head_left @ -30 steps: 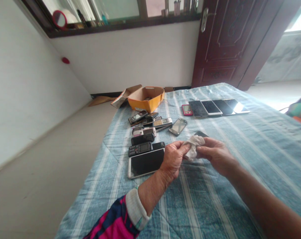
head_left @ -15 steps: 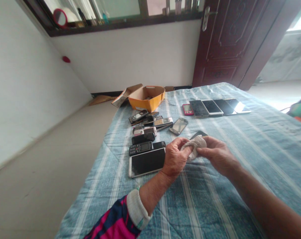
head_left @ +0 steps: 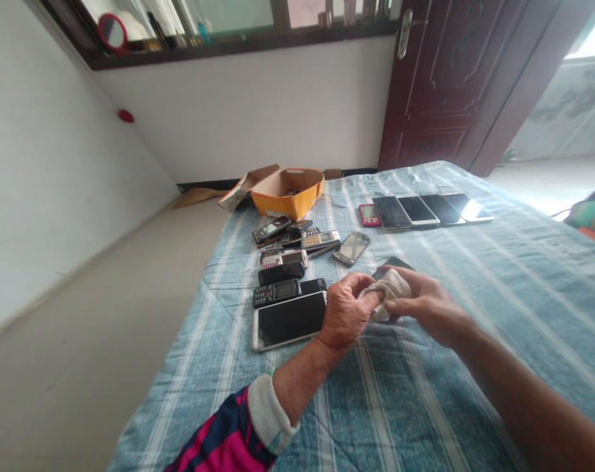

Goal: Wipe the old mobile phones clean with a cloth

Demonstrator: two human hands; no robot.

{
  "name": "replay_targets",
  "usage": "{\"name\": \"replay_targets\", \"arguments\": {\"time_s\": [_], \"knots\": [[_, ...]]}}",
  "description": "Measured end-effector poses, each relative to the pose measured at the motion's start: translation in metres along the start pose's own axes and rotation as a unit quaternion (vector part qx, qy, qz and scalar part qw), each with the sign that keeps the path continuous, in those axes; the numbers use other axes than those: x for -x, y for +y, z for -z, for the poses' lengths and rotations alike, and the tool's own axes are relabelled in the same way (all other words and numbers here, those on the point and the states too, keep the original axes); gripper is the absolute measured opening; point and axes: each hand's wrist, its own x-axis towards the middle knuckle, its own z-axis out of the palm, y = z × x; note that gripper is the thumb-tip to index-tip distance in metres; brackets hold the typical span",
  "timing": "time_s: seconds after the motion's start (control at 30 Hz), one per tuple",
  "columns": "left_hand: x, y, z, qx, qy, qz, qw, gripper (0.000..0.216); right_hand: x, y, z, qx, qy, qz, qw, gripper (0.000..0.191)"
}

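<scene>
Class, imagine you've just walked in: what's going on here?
A person's left hand and right hand hold a crumpled pale cloth together; a dark, flat, phone-like thing shows just past it, partly hidden. Beside the left hand lies a white-framed phone, and beyond it a loose group of phones reaches toward an open orange box. Farther off to the right, a small pink phone and four flat phones lie in a row on the blue striped cover.

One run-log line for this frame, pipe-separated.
left hand: gripping white cloth | right hand: gripping same cloth | past cloth: dark phone, partly hidden | beside left hand: white-framed smartphone | farther: open orange box
</scene>
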Motion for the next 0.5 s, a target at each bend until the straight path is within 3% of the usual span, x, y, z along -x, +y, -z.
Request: {"name": "replay_targets", "arguments": {"time_s": [0.1, 0.2, 0.37, 0.5], "knots": [[0.001, 0.003, 0.001, 0.013, -0.002, 0.019, 1.000, 0.019, 0.000, 0.001, 0.001, 0.018, -0.031, -0.015, 0.999, 0.040], [0.000, 0.005, 0.001, 0.043, 0.003, 0.045, 0.998, 0.026, -0.001, 0.002, 0.003, 0.014, -0.005, -0.013, 1.000, 0.026], [-0.003, 0.004, 0.002, 0.057, 0.034, 0.038, 0.997, 0.024, -0.005, 0.003, 0.009, -0.001, 0.038, -0.015, 0.999, 0.025], [-0.006, -0.002, 0.004, -0.001, 0.042, 0.007, 0.999, 0.018, -0.007, 0.002, 0.014, 0.023, 0.088, 0.014, 0.996, 0.027]]}}
